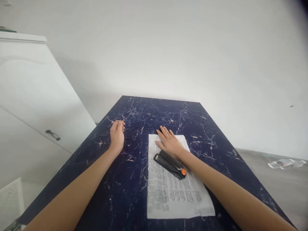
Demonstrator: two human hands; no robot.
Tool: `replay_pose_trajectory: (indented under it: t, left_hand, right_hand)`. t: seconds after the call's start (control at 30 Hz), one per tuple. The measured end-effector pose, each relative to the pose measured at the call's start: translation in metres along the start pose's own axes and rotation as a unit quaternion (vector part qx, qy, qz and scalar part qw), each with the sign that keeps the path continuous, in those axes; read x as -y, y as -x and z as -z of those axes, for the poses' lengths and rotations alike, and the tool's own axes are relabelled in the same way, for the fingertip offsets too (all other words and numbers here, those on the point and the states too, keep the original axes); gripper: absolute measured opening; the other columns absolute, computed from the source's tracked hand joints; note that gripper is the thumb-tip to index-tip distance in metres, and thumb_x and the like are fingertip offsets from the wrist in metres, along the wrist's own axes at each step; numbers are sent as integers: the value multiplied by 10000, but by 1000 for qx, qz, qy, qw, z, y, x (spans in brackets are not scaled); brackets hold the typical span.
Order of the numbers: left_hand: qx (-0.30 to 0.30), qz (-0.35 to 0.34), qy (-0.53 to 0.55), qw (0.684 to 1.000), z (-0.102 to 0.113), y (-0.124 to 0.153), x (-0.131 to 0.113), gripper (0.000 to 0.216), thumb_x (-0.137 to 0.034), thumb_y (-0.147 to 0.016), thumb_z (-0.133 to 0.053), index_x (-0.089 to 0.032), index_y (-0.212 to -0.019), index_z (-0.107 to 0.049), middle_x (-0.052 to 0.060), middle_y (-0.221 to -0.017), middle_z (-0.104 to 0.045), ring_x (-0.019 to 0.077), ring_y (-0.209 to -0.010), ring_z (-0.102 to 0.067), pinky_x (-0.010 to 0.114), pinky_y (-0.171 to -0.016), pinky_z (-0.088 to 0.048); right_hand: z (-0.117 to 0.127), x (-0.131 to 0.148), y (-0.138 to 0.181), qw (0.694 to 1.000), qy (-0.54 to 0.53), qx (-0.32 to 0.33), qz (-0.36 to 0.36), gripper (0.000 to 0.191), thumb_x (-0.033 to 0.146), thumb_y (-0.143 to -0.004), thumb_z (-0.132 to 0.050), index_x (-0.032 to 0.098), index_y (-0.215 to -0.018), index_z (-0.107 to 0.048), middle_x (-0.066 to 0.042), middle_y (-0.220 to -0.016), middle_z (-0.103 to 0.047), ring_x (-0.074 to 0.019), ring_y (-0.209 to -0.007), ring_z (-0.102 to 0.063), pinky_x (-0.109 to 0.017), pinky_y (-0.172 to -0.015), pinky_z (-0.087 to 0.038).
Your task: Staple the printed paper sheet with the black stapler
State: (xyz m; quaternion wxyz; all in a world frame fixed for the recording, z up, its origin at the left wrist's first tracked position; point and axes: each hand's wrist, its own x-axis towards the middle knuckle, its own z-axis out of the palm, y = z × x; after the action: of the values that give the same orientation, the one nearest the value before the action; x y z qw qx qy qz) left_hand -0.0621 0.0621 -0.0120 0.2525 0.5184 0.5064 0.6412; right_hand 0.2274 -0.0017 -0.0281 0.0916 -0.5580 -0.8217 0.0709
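Note:
A printed sheet of paper (172, 192) lies on a dark blue marbled table (134, 112). My right hand (169, 141) rests flat on the paper's far end, fingers stretched out. A black stapler (169, 164) with an orange end lies on the paper just beside my right wrist. My left hand (117, 134) is over the bare tabletop to the left of the paper, held on edge with the fingers loosely extended, holding nothing.
A white cabinet (29, 96) with a dark handle (53, 134) stands to the left of the table. A white wall is behind. Crumpled clear plastic (285, 163) lies on the grey floor at the right.

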Motion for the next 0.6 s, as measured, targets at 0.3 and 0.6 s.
replay_pose_trajectory:
  t: [0.3, 0.6]
  left_hand:
    - [-153, -127, -130, 971, 40, -20, -20, 259, -236, -1024, -459, -208, -791, -566, 15, -853, -560, 180, -836, -568, 314, -824, -426]
    - [-99, -138, -126, 977, 38, -14, -33, 249, -239, -1028, -461, -212, -801, -559, 22, -894, -551, 192, -844, -548, 322, -850, -415]
  right_hand:
    - [-29, 142, -91, 995, -51, -7, 91, 746, 591, -1080, -279, 81, -1623, -325, -176, -1722, -145, -316, -1610, -110, -586, -1288, -107]
    - [-23, 125, -71, 951, -103, -5, 293, 475, 272, -1116, -337, 215, -1581, -415, -57, -1679, -355, -210, -1580, -259, -468, -1287, -244]
